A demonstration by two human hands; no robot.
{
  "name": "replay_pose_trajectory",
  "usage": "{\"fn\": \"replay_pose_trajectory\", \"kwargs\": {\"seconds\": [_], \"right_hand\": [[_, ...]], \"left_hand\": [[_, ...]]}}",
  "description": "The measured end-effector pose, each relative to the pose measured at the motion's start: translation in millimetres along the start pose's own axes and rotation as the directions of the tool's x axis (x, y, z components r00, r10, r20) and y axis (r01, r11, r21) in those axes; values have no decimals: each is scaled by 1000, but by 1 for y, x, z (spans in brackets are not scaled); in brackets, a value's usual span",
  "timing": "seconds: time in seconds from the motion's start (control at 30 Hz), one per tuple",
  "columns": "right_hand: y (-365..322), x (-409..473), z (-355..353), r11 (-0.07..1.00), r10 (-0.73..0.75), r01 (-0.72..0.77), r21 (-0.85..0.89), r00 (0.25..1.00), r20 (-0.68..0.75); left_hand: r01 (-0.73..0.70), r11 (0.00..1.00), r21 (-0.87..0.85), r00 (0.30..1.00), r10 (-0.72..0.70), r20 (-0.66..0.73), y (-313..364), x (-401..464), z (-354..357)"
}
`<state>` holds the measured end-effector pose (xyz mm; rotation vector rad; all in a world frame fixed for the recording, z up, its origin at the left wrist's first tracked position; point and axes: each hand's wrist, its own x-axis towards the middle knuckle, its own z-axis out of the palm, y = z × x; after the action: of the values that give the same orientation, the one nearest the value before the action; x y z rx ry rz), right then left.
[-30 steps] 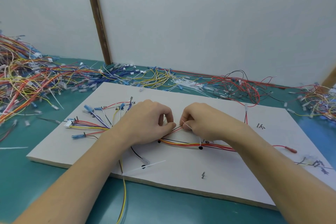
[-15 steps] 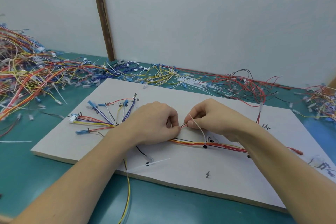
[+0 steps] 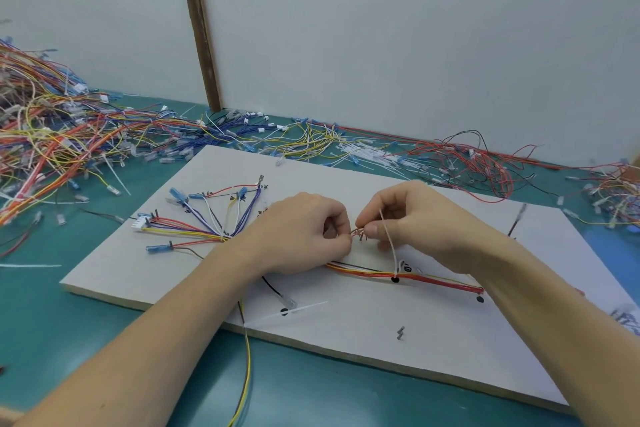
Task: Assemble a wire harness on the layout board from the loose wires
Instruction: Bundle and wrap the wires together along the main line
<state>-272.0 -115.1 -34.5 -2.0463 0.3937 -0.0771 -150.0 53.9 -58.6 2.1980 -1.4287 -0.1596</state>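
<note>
Hands (image 3: 356,229) mid-board (image 3: 433,340), edges apart

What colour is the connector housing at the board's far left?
White connector housing, clearest in the head view.

The layout board (image 3: 450,340) is plain white with black dots and marks. The desk (image 3: 52,322) is teal. The bundled wires (image 3: 433,279) on the board run red, orange, yellow and white; the fanned wires (image 3: 207,229) add purple and blue sleeves. The loose cable tie (image 3: 294,311) is translucent white.
</note>
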Motion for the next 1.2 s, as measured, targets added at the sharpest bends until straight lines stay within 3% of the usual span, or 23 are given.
{"fn": "replay_pose_trajectory", "kwargs": {"seconds": [0.13, 0.23, 0.37, 0.47, 0.53, 0.63, 0.7, 0.9, 1.2], "right_hand": [[1, 2, 0, 991, 15, -10, -132, 999, 40], [-4, 7, -2, 989, 48, -36, -143, 995, 83], [-6, 17, 0, 977, 64, -52, -207, 997, 48], [-8, 27, 4, 961, 74, -71, -269, 997, 0], [-9, 34, 7, 958, 60, -64, -281, 998, -23], [-10, 43, 6, 929, -10, 4, -371, 1000, -13], [-10, 46, 8, 867, -46, 71, -494, 997, 62], [-11, 58, 18, 786, -132, 174, -593, 985, 113], [-15, 64, 20, 892, -71, 133, -433, 985, 156]], "left_hand": [[-21, 1000, -19, 1000, 21, 3, 0, 0, -2], [-34, 981, -191, 987, 2, -162, -3, 1, -9], [-173, 946, -272, 847, 2, -532, -2, 1, -26], [-208, 951, -231, 738, -2, -675, 3, -4, -46], [-203, 962, -184, 765, 38, -642, 6, -8, -56], [-148, 987, -59, 934, 120, -336, 4, -22, -52], [-139, 990, 0, 977, 137, -163, -3, -36, -37], [-214, 967, 138, 942, 242, -233, -19, -51, -8], [-230, 969, -88, 961, 212, -180, -30, -48, -3]]}}
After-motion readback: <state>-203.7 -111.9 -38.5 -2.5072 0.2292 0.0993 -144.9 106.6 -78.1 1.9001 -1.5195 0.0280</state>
